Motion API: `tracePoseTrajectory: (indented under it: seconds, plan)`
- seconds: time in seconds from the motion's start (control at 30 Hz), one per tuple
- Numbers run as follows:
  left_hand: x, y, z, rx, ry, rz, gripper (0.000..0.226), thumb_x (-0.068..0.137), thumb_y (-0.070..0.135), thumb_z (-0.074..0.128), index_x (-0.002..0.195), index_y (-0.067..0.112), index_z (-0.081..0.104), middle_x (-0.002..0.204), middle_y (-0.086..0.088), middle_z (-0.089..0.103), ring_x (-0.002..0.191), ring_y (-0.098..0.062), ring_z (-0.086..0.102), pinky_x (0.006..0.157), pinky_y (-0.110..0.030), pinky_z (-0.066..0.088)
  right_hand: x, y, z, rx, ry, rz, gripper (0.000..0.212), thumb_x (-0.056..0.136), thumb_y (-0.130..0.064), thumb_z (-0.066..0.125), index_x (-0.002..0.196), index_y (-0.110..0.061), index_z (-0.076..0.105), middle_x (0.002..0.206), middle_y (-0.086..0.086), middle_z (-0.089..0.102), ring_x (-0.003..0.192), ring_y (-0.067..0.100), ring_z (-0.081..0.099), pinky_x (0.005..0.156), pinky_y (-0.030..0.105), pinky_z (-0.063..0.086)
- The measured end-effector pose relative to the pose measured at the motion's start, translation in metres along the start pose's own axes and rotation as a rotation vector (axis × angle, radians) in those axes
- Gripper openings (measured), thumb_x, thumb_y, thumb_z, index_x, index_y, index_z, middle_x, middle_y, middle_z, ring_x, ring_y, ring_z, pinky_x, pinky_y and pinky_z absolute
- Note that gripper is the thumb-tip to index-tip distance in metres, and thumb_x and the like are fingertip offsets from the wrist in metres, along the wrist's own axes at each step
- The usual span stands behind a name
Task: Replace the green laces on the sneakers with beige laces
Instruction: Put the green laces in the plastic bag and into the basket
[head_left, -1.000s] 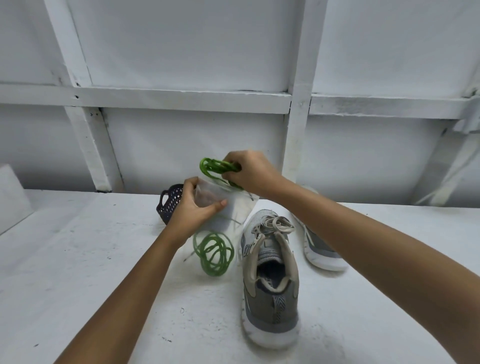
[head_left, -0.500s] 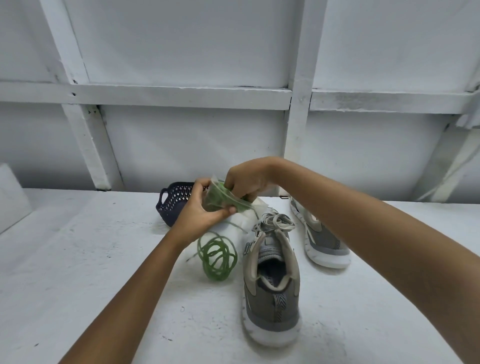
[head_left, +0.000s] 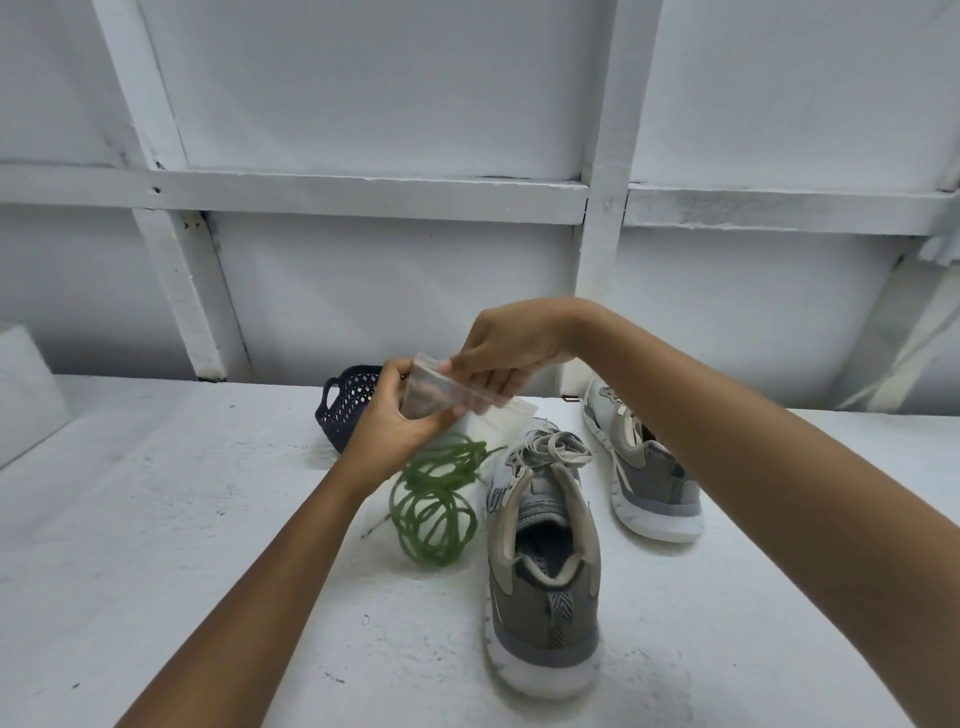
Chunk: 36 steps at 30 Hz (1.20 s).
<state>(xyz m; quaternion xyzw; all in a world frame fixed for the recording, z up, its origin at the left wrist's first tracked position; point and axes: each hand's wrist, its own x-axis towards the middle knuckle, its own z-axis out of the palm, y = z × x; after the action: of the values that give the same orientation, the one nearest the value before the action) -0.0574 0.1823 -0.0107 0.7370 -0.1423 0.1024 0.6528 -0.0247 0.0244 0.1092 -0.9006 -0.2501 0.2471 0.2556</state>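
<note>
The person is holding a small clear plastic bag (head_left: 441, 397) up over the white table (head_left: 156, 571) with both hands. The left hand (head_left: 392, 421) is gripping the bag's left side, with its thumb in front and its fingers curled behind. The right hand (head_left: 501, 353) is pinching the bag's top edge from above. The green laces (head_left: 434, 512) are lying in a loopy pile on the table, just under the bag and just beside the near sneaker (head_left: 543, 582). The top of the pile is reaching up behind the left hand and the bag, and I cannot tell if any of it is inside the bag. The near sneaker is wearing beige laces (head_left: 556, 447) tied in a bow. The far sneaker (head_left: 647, 467) is sitting to its right, partly hidden by the right arm. A dark blue basket (head_left: 345, 410) is sitting behind the left hand.
</note>
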Motion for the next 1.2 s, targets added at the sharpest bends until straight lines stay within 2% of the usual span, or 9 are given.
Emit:
tracePoseTrajectory:
  seconds: [0.13, 0.2, 0.33, 0.4, 0.5, 0.6, 0.77, 1.07, 1.2]
  plan:
    - [0.005, -0.004, -0.001, -0.057, 0.052, -0.012, 0.057, 0.062, 0.033, 0.078, 0.110, 0.027, 0.048, 0.103, 0.001, 0.066, 0.102, -0.016, 0.066, 0.082, -0.030, 0.055, -0.001, 0.010, 0.009, -0.074, 0.224, -0.075, 0.038, 0.096, -0.033, 0.052, 0.092, 0.000, 0.069, 0.083, 0.009, 0.069, 0.072, 0.019, 0.066, 0.073, 0.028, 0.057]
    - [0.009, -0.004, -0.006, -0.093, 0.127, -0.008, 0.059, 0.060, 0.040, 0.083, 0.107, 0.031, 0.048, 0.109, -0.002, 0.064, 0.111, -0.021, 0.060, 0.092, -0.038, 0.052, -0.007, 0.018, 0.007, -0.246, 0.393, -0.149, 0.034, 0.093, -0.040, 0.055, 0.078, -0.012, 0.067, 0.070, -0.003, 0.061, 0.062, 0.010, 0.055, 0.062, 0.023, 0.046]
    - [0.017, 0.008, -0.011, -0.153, 0.207, 0.014, 0.060, 0.060, 0.038, 0.079, 0.108, 0.030, 0.045, 0.123, -0.016, 0.057, 0.101, -0.022, 0.064, 0.082, -0.033, 0.056, -0.017, 0.037, 0.004, -0.318, 0.452, -0.177, 0.027, 0.090, -0.035, 0.061, 0.105, -0.015, 0.070, 0.100, 0.000, 0.068, 0.085, 0.008, 0.058, 0.078, 0.022, 0.047]
    - [0.020, 0.013, -0.010, -0.203, 0.171, 0.018, 0.068, 0.057, 0.046, 0.081, 0.111, 0.027, 0.045, 0.114, -0.013, 0.063, 0.087, -0.018, 0.067, 0.075, -0.032, 0.058, -0.023, 0.041, 0.004, -0.186, 0.493, -0.190, 0.022, 0.091, -0.022, 0.061, 0.107, -0.009, 0.069, 0.092, 0.004, 0.069, 0.072, 0.002, 0.057, 0.067, 0.011, 0.047]
    - [0.021, 0.020, -0.007, -0.178, 0.119, 0.046, 0.072, 0.057, 0.073, 0.070, 0.106, 0.024, 0.049, 0.088, 0.006, 0.071, 0.079, -0.014, 0.068, 0.077, -0.034, 0.057, -0.028, 0.044, 0.000, 0.025, 0.523, -0.212, 0.018, 0.093, -0.009, 0.056, 0.105, -0.002, 0.068, 0.082, 0.004, 0.066, 0.067, 0.002, 0.060, 0.064, 0.013, 0.052]
    - [0.023, 0.025, -0.003, -0.171, 0.186, 0.076, 0.038, 0.084, 0.054, 0.049, 0.097, 0.020, 0.060, 0.094, -0.001, 0.068, 0.093, -0.021, 0.064, 0.089, -0.038, 0.052, -0.032, 0.046, -0.001, 0.151, 0.565, -0.259, 0.017, 0.093, -0.001, 0.052, 0.103, -0.006, 0.064, 0.076, 0.001, 0.064, 0.063, 0.004, 0.062, 0.064, 0.016, 0.053]
    - [0.027, 0.034, -0.002, -0.279, 0.282, 0.096, 0.014, 0.087, 0.027, 0.058, 0.086, 0.018, 0.069, 0.081, 0.010, 0.066, 0.086, -0.010, 0.057, 0.083, -0.029, 0.048, -0.032, 0.055, 0.002, 0.376, 0.642, -0.222, 0.004, 0.090, -0.005, 0.060, 0.093, -0.006, 0.063, 0.073, 0.008, 0.067, 0.061, 0.011, 0.065, 0.068, 0.024, 0.056]
    - [0.029, 0.032, 0.002, -0.302, 0.319, 0.044, 0.023, 0.087, 0.012, 0.062, 0.070, 0.020, 0.076, 0.069, 0.008, 0.070, 0.073, -0.009, 0.063, 0.089, -0.039, 0.049, -0.028, 0.062, 0.011, 0.298, 0.615, -0.108, 0.018, 0.088, -0.017, 0.066, 0.096, -0.001, 0.068, 0.073, 0.007, 0.066, 0.062, 0.009, 0.060, 0.059, 0.012, 0.052]
    - [0.027, 0.032, 0.001, -0.273, 0.304, 0.053, 0.015, 0.082, 0.024, 0.064, 0.075, 0.022, 0.077, 0.075, 0.006, 0.072, 0.080, -0.014, 0.062, 0.087, -0.039, 0.049, -0.026, 0.065, 0.013, 0.370, 0.572, -0.086, 0.014, 0.088, -0.013, 0.065, 0.093, -0.001, 0.067, 0.070, 0.006, 0.064, 0.057, 0.005, 0.059, 0.056, 0.013, 0.050]
